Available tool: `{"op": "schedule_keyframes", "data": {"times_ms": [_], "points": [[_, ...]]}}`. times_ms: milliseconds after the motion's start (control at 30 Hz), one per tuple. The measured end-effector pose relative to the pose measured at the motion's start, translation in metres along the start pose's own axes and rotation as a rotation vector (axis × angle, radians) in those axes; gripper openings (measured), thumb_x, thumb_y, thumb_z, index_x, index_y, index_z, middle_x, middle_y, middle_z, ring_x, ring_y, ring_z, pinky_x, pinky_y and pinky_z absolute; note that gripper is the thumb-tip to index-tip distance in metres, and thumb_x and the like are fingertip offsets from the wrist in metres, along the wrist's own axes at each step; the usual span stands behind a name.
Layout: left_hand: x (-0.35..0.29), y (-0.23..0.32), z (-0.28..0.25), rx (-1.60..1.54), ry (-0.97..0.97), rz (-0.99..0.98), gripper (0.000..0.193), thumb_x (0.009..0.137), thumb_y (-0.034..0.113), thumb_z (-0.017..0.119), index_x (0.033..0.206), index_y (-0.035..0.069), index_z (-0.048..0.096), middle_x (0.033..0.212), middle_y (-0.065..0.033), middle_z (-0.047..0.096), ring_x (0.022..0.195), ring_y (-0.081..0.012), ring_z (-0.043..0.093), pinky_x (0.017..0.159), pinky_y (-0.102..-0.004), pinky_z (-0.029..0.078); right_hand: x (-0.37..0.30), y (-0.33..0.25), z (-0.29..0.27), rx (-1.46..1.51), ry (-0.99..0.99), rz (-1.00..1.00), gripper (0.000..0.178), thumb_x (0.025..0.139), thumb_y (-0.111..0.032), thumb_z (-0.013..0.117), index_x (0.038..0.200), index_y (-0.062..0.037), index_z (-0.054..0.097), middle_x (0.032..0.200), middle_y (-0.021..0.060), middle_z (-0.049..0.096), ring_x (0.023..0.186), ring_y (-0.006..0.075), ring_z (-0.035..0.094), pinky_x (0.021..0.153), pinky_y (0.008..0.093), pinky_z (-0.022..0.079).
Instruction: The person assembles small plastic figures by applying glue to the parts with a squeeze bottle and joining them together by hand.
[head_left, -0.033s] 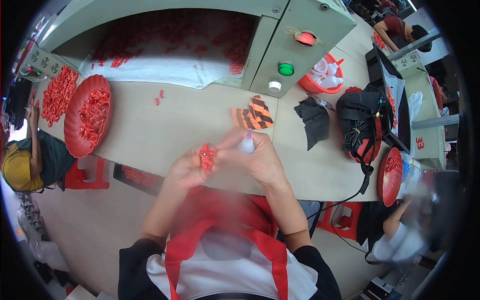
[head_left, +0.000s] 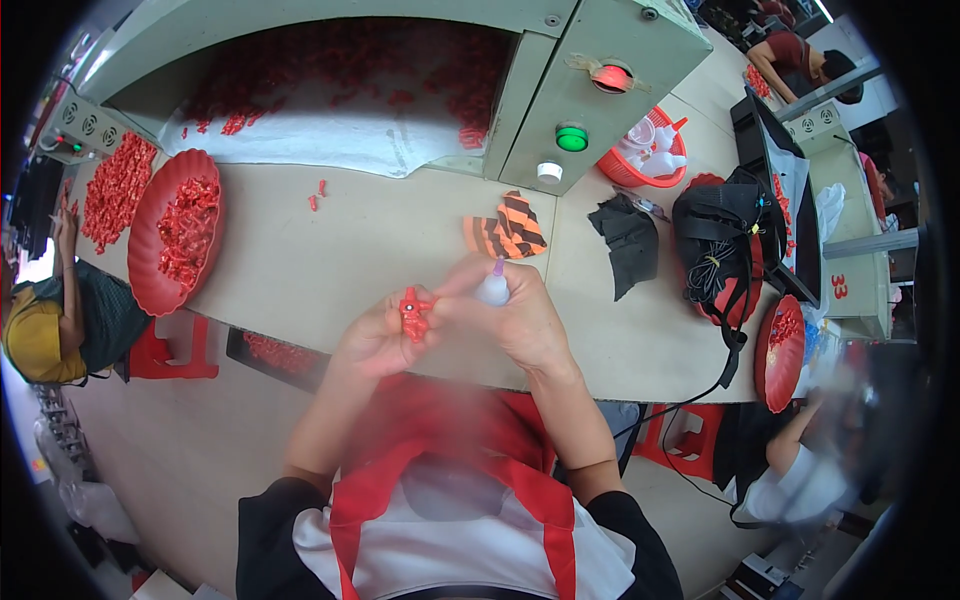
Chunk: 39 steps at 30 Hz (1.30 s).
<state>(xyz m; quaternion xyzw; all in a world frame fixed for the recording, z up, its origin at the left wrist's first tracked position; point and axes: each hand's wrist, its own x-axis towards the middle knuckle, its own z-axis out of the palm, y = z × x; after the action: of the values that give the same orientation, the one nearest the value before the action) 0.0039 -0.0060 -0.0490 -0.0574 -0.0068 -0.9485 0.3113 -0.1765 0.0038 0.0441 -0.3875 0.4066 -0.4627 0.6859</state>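
A small red figurine (head_left: 412, 318) with a dark spot on its upper part is pinched in the fingers of my left hand (head_left: 372, 338). My right hand (head_left: 532, 325) is wrapped round a small white squeeze bottle (head_left: 493, 290), its purple tip pointing up. The right fingertips reach across to the figurine's side; a blur there hides whether they touch it or hold anything else. Just beyond the hands, an orange-and-black striped cloth (head_left: 508, 228) lies on the table (head_left: 270, 245). Two little red pieces (head_left: 316, 196) rest farther off to the left.
At left, a red scalloped tray (head_left: 143, 262) holds red pieces beside a loose heap (head_left: 115, 195). A pale machine (head_left: 545, 90) with buttons stands ahead. Rightward are a red basket (head_left: 612, 165), black cloth (head_left: 628, 245), and a black bag (head_left: 722, 225) with a trailing cable. People sit both sides.
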Motion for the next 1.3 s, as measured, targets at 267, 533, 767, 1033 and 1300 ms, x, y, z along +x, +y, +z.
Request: {"op": "schedule_keyframes", "data": {"times_ms": [267,533,767,1033,1300], "points": [[0.000,-0.001,0.022,0.203,0.107,0.079,0.031,0.083,0.009,0.063,0.111,-0.001,0.054,0.103,-0.0145,0.060,0.090,-0.0238,0.063,0.079,-0.0320,0.053,-0.002,0.004,-0.006,-0.330,0.076,-0.104,0.024,0.077,-0.002,0.067,0.097,0.0002,0.054,0.088,0.0076,0.058,0.083,0.0139,0.060,0.071,0.0256,0.048],[0.006,-0.004,0.063,1.020,0.506,0.496,0.028,0.076,-0.002,0.067,0.102,-0.003,0.059,0.091,-0.0106,0.061,0.080,-0.0172,0.061,0.071,-0.0269,0.052,-0.040,-0.004,-0.007,-0.734,0.261,-0.354,0.044,0.074,0.009,0.057,0.113,-0.0013,0.039,0.094,0.0070,0.055,0.084,0.0126,0.058,0.072,0.0251,0.047],[0.012,-0.010,0.079,1.331,0.578,0.682,0.026,0.074,-0.010,0.064,0.099,-0.006,0.060,0.096,-0.0097,0.058,0.086,-0.0148,0.060,0.072,-0.0262,0.053,-0.047,-0.017,0.009,-0.932,0.232,-0.874,0.032,0.062,-0.008,0.065,0.091,0.0030,0.056,0.065,0.0100,0.059,0.049,0.0145,0.055,0.046,0.0230,0.043],[0.012,-0.009,0.080,1.332,0.605,0.663,0.025,0.074,-0.010,0.064,0.098,-0.005,0.061,0.091,-0.0067,0.057,0.083,-0.0125,0.058,0.070,-0.0254,0.053,-0.040,-0.018,0.015,-1.031,0.188,-0.973,0.032,0.060,-0.005,0.061,0.091,0.0040,0.058,0.065,0.0093,0.060,0.044,0.0179,0.053,0.045,0.0243,0.044],[0.012,-0.011,0.080,1.336,0.617,0.636,0.024,0.074,-0.009,0.065,0.098,-0.005,0.061,0.088,-0.0054,0.057,0.082,-0.0107,0.058,0.069,-0.0245,0.054,-0.039,-0.016,0.018,-0.976,0.244,-0.889,0.030,0.060,-0.006,0.069,0.090,-0.0007,0.063,0.066,0.0101,0.061,0.053,0.0218,0.060,0.051,0.0266,0.049]]}}
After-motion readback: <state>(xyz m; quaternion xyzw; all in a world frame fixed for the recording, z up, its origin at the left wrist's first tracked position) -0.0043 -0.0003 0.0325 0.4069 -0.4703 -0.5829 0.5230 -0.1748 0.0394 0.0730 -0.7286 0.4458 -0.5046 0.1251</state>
